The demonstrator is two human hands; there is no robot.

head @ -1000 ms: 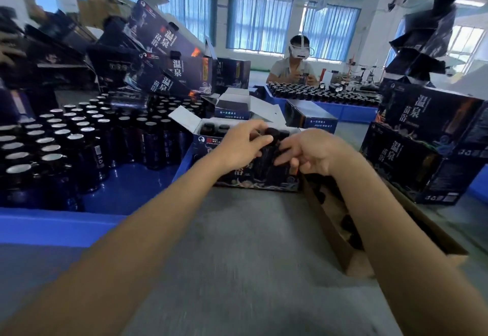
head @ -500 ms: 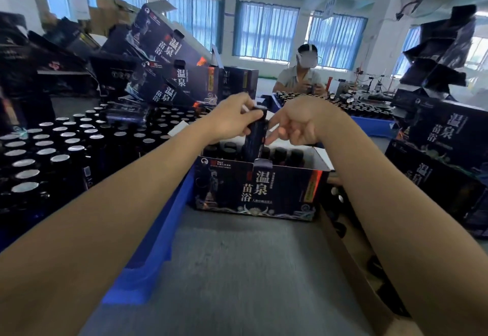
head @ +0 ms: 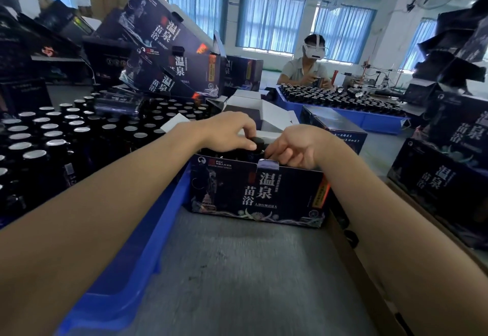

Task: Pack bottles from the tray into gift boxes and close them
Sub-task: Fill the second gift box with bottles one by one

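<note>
An open dark gift box point(head: 258, 193) with white characters stands in front of me on the grey table. My left hand point(head: 229, 132) grips the black cap of a dark bottle point(head: 257, 143) that sits low in the box's top opening. My right hand point(head: 293, 147) reaches into the box beside that bottle, fingers curled down among the bottles inside; what it holds is hidden. The blue tray point(head: 148, 232) at my left carries several dark bottles with silver caps point(head: 55, 143).
Dark gift boxes point(head: 169, 53) are piled behind the tray, and more point(head: 446, 172) stand at the right. A brown carton point(head: 369, 269) runs along the right edge. Another person point(head: 306, 69) sits across at a second blue tray point(head: 343, 103) of bottles.
The bottle held above the box half a second ago has gone down into it. Both hands dropped to the box's opening, and the view moved closer.
</note>
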